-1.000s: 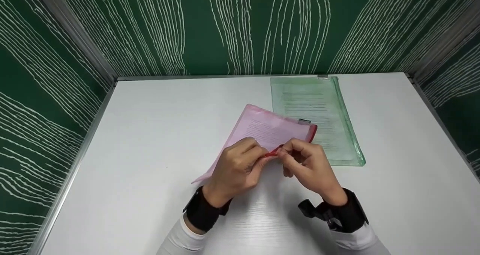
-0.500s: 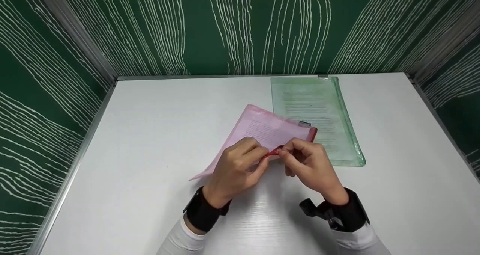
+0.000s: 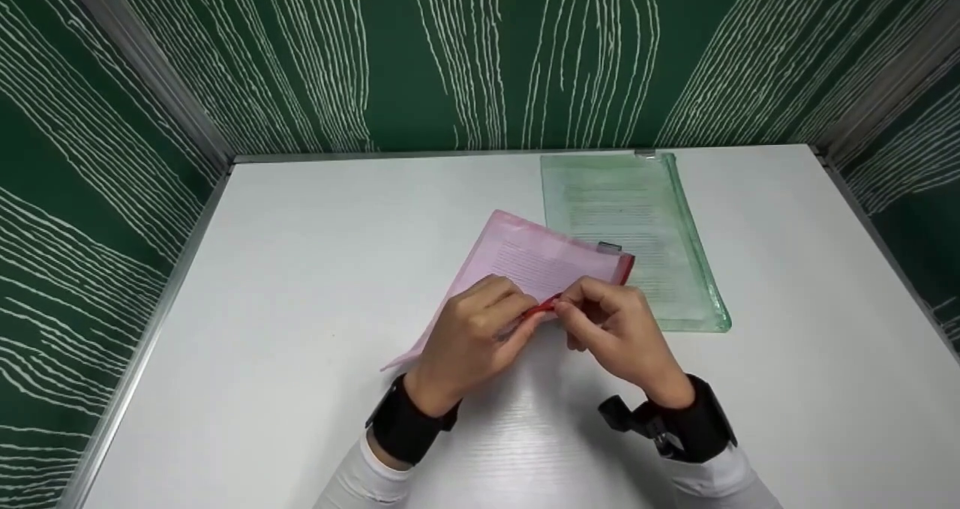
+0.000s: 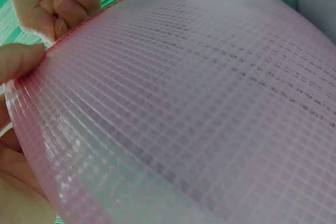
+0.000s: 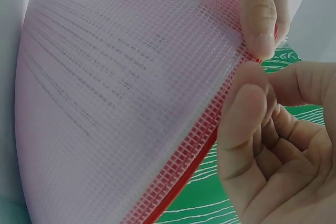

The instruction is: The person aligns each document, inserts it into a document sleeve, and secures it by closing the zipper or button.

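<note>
A pink mesh zipper pouch [image 3: 532, 258] with a printed sheet inside is raised and bowed between both hands. Its red zipper edge [image 5: 194, 156] runs along the right side. My left hand [image 3: 476, 336] grips the pouch at its near corner, thumb on the mesh in the left wrist view. Close beside it, my right hand [image 3: 619, 329] pinches the red zipper edge between thumb and index finger, its other fingers curled. Whether a zipper pull sits under the fingertips is hidden. A green zipper pouch [image 3: 675, 239] lies flat behind, partly covered by the pink one.
Both pouches are over a white table [image 3: 300, 247]. Green panels [image 3: 405, 59] with white streaks stand at the back and sides, in grey metal frames. Black straps [image 3: 409, 419] circle both wrists.
Both hands stay nearly in place at the zipper edge. The pouch's lower left corner shifts slightly, and the red edge between the fingers bends a little differently.
</note>
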A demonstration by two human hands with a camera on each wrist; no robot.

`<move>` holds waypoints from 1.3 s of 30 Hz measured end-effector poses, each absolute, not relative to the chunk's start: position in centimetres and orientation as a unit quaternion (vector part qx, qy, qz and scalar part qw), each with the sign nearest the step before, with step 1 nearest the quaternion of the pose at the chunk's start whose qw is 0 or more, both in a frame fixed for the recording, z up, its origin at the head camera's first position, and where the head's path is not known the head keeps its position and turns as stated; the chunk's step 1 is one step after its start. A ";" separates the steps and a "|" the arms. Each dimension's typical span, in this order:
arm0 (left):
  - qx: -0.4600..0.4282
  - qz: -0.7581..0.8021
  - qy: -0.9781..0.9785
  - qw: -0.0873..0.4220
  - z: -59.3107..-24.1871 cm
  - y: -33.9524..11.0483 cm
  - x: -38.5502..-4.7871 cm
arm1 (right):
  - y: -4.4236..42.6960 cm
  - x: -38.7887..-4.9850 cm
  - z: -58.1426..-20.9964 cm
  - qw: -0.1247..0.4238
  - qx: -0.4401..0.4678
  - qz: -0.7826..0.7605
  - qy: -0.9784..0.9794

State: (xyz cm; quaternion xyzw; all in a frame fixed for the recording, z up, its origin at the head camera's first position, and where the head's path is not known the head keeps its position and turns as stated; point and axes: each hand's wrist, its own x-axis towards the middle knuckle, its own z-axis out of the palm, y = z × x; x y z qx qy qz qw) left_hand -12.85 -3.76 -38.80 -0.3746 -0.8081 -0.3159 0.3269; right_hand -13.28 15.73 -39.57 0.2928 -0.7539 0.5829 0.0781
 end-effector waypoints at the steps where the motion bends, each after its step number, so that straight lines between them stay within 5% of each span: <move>1: -0.376 -0.314 -0.808 0.326 -38.8 -3.8 -12.8 | 15.7 -13.3 -39.5 0.080 0.292 0.580 -0.756; 11: -0.385 -0.323 -0.786 0.359 -38.2 -4.2 -12.5 | 15.8 -13.5 -39.6 0.082 0.244 0.568 -0.782; 21: -0.363 -0.303 -0.824 0.313 -38.4 -4.2 -12.6 | 15.6 -13.5 -39.6 0.089 0.243 0.562 -0.786; 39: -0.369 -0.302 -0.809 0.344 -38.3 -4.3 -12.6 | 15.7 -13.3 -38.1 0.080 0.205 0.561 -0.798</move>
